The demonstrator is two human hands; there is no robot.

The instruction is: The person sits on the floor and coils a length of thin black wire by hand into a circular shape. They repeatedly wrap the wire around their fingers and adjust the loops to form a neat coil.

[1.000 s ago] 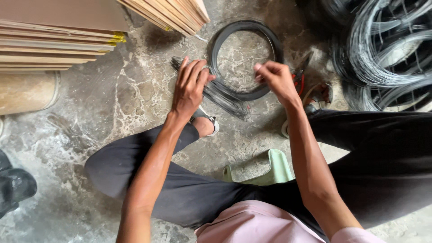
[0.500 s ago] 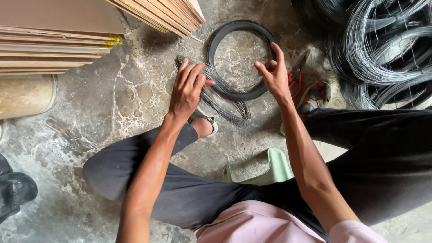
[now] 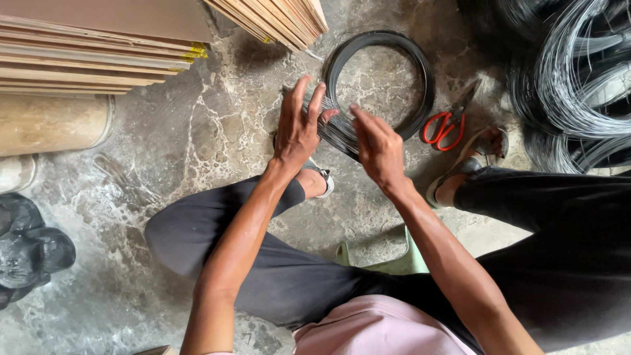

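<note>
I sit on a low stool with both hands over the stone floor. My left hand (image 3: pixel 299 128) has its fingers raised and its thumb pinching a bundle of short dark wire lengths (image 3: pixel 337 131). My right hand (image 3: pixel 378 148) is close beside it, fingers curled over the same bundle and hiding most of it. Just beyond lies a flat coil of black wire (image 3: pixel 422 82). Red-handled cutters (image 3: pixel 445 126) rest on the floor to the right of the coil, apart from both hands.
Big loops of grey wire (image 3: pixel 578 85) fill the top right. Stacked plywood sheets (image 3: pixel 98 52) and a second leaning stack (image 3: pixel 282 20) stand at the top left, above a cardboard tube (image 3: pixel 56 125). A black bag (image 3: pixel 29 250) lies left. A green stool (image 3: pixel 401 263) is under me.
My right hand has left the coil's right side and moved left onto the wire bundle, next to my left hand. The cutters it covered now show. The view shifted slightly.
</note>
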